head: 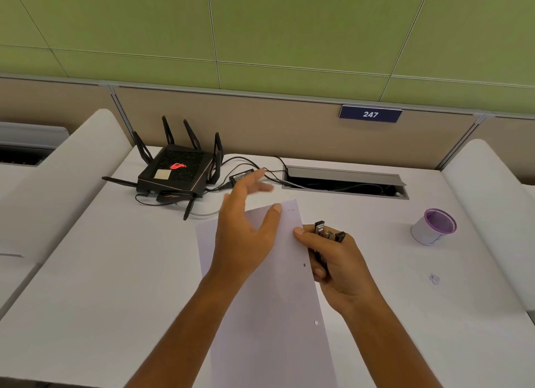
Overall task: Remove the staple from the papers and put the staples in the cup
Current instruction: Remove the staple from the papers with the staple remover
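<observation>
Your left hand (243,228) hung spread over the upper part of the papers (269,295), fingers loose and gripping nothing, the thumb tip lying against the sheet near its top edge; the far fingers were blurred. Your right hand (335,266) was closed around a black staple remover (325,237) with metal jaws, its thumb pressing the right edge of the papers.

Near the sheet's top corner, two small dark marks (291,210) showed. They looked like a staple or the holes one leaves; at this size you could not tell which. I would judge you were at the start of a pull: tool in hand, paper steadied, the jaws not yet on the corner. The next move called for pinning the sheet flat with the left hand close to those marks and sliding the thin metal teeth under the wire, if wire was there.

The papers were thin, smooth and pale, lying at a tilt in the middle of the frame, with two punched holes along the right margin. They would shift easily on the slick white desk (115,271).

At right of the frame, well apart from your hands, the cup (434,227) lay tilted: a small white cylinder with a purple rim and purple inside. A tiny dark scrap (434,279) sat below it.

At upper left stood a black router (176,170), angular, with stiff antennas and glossy cables.
</observation>
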Demonstrator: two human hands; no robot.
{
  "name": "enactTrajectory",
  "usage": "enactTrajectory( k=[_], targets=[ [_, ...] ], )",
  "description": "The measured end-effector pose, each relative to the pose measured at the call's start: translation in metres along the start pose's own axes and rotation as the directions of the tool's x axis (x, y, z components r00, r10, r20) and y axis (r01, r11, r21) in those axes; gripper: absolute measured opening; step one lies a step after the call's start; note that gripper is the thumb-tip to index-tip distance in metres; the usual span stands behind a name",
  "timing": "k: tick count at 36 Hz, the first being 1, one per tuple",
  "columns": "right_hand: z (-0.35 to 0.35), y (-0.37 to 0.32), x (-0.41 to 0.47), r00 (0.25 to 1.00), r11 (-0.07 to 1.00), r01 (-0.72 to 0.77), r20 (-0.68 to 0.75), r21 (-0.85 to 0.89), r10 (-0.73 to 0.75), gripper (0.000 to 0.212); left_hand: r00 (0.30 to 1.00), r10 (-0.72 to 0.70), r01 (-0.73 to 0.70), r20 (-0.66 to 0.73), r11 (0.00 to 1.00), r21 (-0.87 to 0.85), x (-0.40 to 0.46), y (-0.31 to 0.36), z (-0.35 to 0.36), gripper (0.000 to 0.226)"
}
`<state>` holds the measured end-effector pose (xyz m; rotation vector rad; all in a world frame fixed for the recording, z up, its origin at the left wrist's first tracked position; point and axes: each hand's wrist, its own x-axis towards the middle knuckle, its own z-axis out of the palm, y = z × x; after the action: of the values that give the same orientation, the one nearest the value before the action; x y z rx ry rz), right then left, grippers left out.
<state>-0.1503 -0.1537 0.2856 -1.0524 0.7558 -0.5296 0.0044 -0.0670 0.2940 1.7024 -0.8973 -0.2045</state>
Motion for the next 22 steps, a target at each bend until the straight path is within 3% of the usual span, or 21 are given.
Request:
enactTrajectory(
  k=[4, 10, 19, 22],
  targets=[
    [0.001, -0.001, 0.003, 0.995, 0.999, 0.053, -0.08, -0.003, -0.053, 0.015, 0.995, 0.093, -0.089, -0.035, 0.992, 0.087, -0.016, -0.001, 0.006, 0.07],
    [0.003, 0.002, 0.008, 0.965, 0.99, 0.137, -0.225, -0.014, -0.137, 0.017, 0.991, 0.023, -0.033, 0.135, 0.997, 0.072, -0.04, -0.007, 0.019, 0.097],
    [0.013, 0.009, 0.009, 0.951, 0.981, 0.176, -0.242, -0.083, -0.191, 0.015, 0.895, -0.144, 0.174, 0.421, 0.984, -0.032, -0.061, -0.028, 0.036, 0.099],
    [0.017, 0.011, 0.007, 0.954, 0.977, 0.179, -0.223, -0.111, -0.2, 0.012, 0.876, -0.15, 0.172, 0.458, 0.985, -0.006, -0.061, -0.032, 0.037, 0.105]
  ],
)
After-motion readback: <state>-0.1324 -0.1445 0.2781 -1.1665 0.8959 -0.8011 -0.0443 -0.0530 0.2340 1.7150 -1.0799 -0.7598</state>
